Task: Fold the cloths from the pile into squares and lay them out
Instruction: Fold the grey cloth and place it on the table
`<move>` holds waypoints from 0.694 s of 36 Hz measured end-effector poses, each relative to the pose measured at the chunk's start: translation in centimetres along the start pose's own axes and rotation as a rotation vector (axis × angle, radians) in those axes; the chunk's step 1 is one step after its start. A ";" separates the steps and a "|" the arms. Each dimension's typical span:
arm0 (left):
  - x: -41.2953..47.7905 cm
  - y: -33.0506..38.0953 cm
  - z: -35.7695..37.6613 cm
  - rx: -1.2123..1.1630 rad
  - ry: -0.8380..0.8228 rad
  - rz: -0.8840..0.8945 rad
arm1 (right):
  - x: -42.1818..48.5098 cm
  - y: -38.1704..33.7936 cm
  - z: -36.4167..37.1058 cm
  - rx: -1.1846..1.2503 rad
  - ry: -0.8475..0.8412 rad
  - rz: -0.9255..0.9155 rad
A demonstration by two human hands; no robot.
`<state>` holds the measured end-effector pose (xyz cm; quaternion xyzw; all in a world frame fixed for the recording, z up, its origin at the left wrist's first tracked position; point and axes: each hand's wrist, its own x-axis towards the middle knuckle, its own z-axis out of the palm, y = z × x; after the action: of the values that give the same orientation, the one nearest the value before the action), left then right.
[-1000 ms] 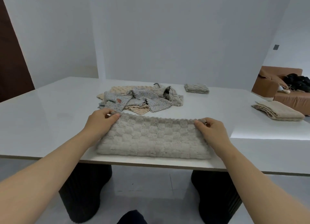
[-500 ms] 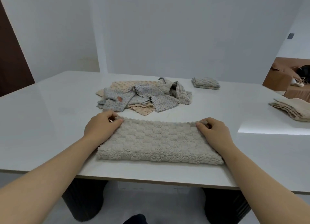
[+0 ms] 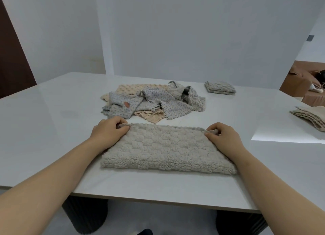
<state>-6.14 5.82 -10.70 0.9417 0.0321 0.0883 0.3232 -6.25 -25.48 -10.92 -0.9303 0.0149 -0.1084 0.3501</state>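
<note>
Tabletop (image 3: pixel 52 120), white, glossy and broad, is spread across most of the view and is carried on dark ribbed pedestals (image 3: pixel 86 215) below its near edge. A plain white wall (image 3: pixel 175 32) is seen behind it, with a dark brown door panel (image 3: pixel 12 64) at the far left. Beyond the tabletop on the right, what appears to be a brown sofa (image 3: pixel 302 83) is partly cut off by the frame.

A grey fluffy rectangular cloth (image 3: pixel 165 148) with a padded checker texture is laid flat near the front edge of the tabletop. It is doubled over, with its long sides running left to right. Just behind its far edge, a loose pile of unfolded cloths (image 3: pixel 151 101) is heaped at the middle of the tabletop, grey dotted ones over beige ones.

The left hand (image 3: pixel 109 131) is set on the fluffy cloth's far left corner and the right hand (image 3: pixel 223 136) on its far right corner. The grip of each is clamped on its corner, which is pinched between thumb and curled fingers.

A stack of folded beige cloths (image 3: pixel 311 117) is laid at the tabletop's right edge, partly out of frame. A folded grey square cloth (image 3: pixel 220 88) is laid at the far side, well apart from the pile. A small reddish-brown label (image 3: pixel 126 104) is seen on one dotted cloth in the pile.
</note>
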 end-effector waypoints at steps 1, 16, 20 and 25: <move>0.3 -0.1 0.0 -0.023 0.001 0.002 | 0.2 -0.1 0.1 0.012 0.008 0.005; 1.3 -0.4 -0.1 -0.108 0.086 0.043 | 0.8 -0.3 0.2 0.142 0.111 0.040; 1.5 -0.6 0.0 -0.168 0.093 0.024 | 0.8 -0.3 0.1 0.234 0.154 0.039; 1.7 -0.6 0.0 -0.334 0.112 -0.004 | 1.2 -0.3 0.0 0.358 0.208 0.018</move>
<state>-4.49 6.51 -10.84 0.8685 0.0370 0.1440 0.4729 -5.07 -25.34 -10.50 -0.8369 0.0400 -0.2016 0.5074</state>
